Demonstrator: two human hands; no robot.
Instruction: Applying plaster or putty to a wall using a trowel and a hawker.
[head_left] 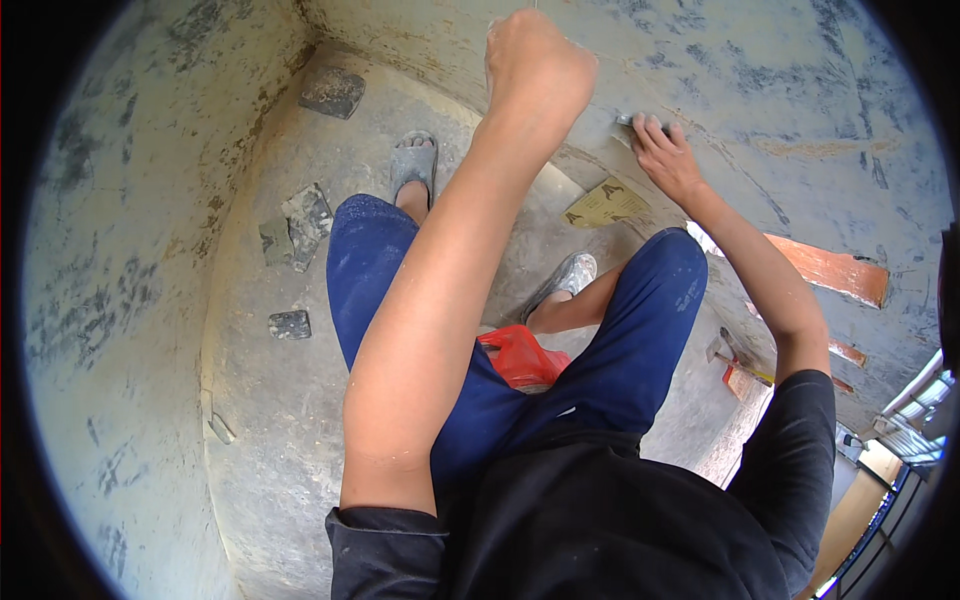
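My left hand [538, 65] is raised at the top against the grey-green, stained wall [820, 100]; it looks curled, and whatever its fingers hold is hidden behind it. Lower and to the right, my right hand [662, 155] rests at the same wall, fingers bent over a small grey flat piece [625, 127], too small to identify. Below it on the floor [255, 400] lies a yellowish sheet with dark marks [600, 203]. My legs are bent apart, with sandalled feet on the floor.
Another wall [110, 280] runs down the left. Dark, stained pieces [330, 93] lie along its foot. A red plastic bag [520, 360] sits between my legs. At right are openings with orange edges [830, 268], a tool [735, 365] on the floor, and metal bars beyond.
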